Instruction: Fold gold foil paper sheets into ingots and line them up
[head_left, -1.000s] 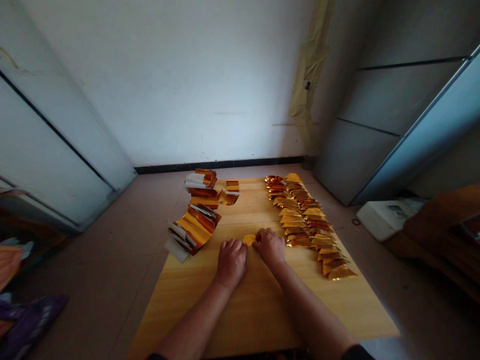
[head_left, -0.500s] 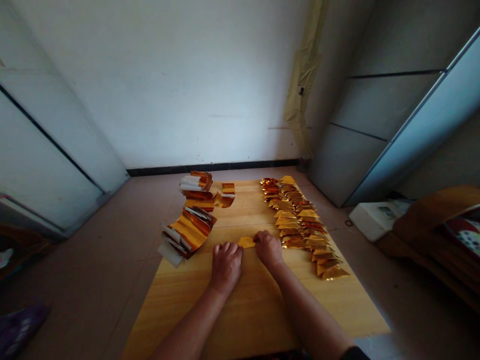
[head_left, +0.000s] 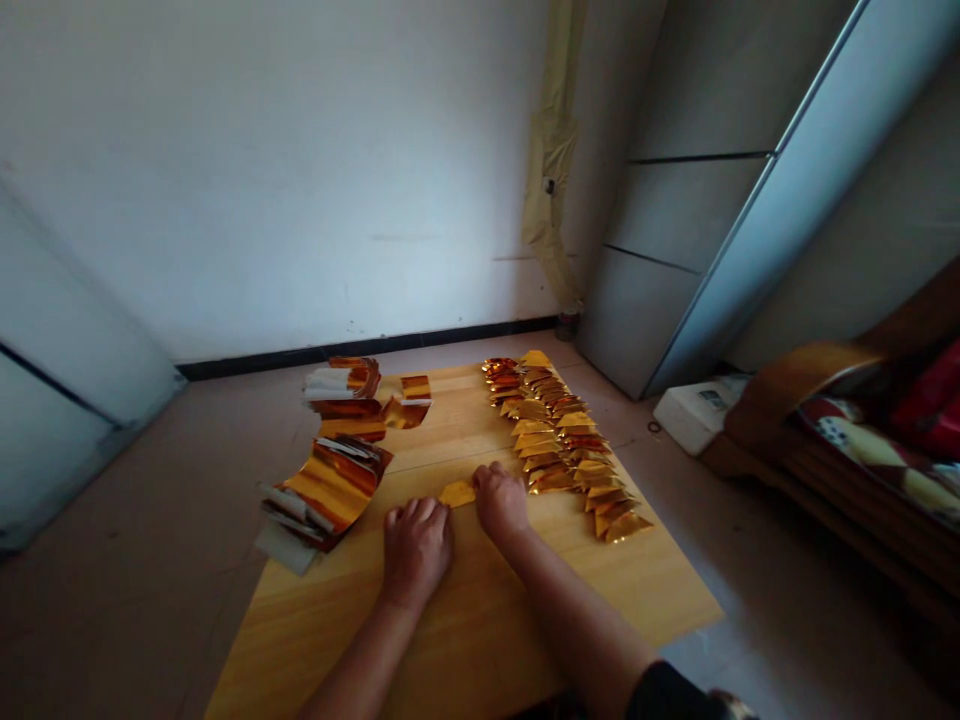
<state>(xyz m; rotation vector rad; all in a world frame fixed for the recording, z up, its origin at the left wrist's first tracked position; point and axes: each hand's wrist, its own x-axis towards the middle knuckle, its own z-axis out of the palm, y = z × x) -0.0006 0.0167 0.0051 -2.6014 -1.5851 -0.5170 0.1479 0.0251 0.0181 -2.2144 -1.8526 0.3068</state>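
Observation:
A small folded piece of gold foil paper (head_left: 457,493) lies on the wooden table (head_left: 480,600) between my hands. My left hand (head_left: 420,548) has curled fingers closed at its left end. At the right end, my right hand (head_left: 501,500) pinches the same piece. Two rows of folded gold foil pieces (head_left: 536,440) stand along the table's right side, close to my right hand. To the left lies a curved stack of gold foil sheets (head_left: 341,485) with pale backs. My fingertips are partly hidden by the backs of the hands.
Further foil sheets (head_left: 347,418) and a curled bundle (head_left: 352,378) lie at the far left of the table. Beyond the table is a white wall (head_left: 337,180). A grey cabinet (head_left: 667,230), a white box (head_left: 690,415) and a wooden seat (head_left: 810,470) stand to the right.
The view has turned to the right, so the table and everything on it sit further left in the picture. Both hands stay at the ends of the folded foil piece.

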